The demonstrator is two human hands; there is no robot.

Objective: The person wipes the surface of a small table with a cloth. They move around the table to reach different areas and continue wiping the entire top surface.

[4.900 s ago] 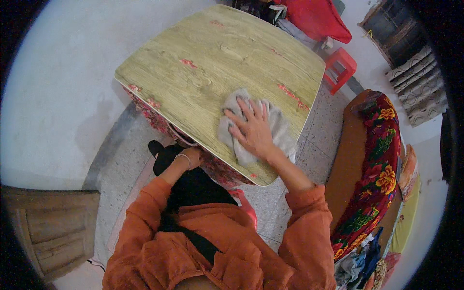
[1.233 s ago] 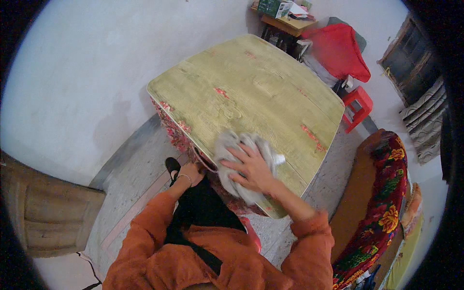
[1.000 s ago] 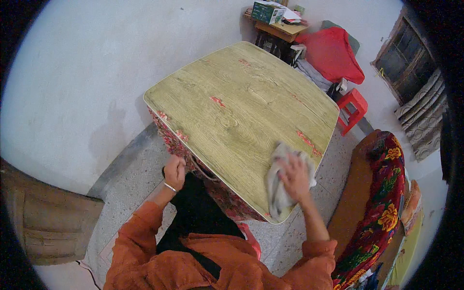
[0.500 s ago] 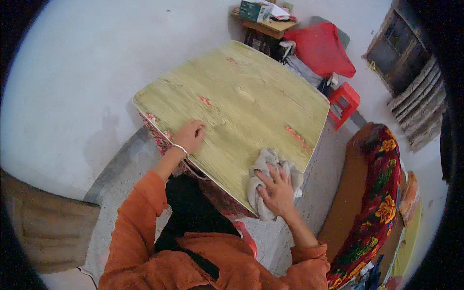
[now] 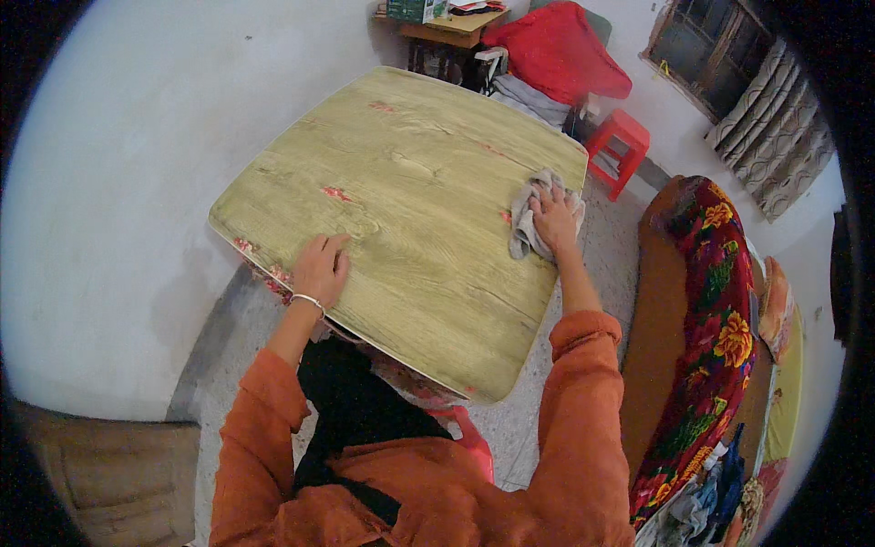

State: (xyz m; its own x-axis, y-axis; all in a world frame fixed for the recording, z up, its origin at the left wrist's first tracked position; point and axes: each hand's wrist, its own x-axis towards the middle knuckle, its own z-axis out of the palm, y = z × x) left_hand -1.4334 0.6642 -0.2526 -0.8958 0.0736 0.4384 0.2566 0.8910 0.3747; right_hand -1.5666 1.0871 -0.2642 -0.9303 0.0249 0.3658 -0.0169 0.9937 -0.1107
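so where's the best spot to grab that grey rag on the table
Probably the bunched folds at the near-left end of the grey rag, coming from above. The right hand lies flat on the rest, pressing it to the table by the right edge, so only that crumpled part stands free to pinch.

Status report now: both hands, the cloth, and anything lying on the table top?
Right hand flat on grey cloth at table's right edge. Left hand flat on green wood-grain table, near edge. Nothing else shows on top.
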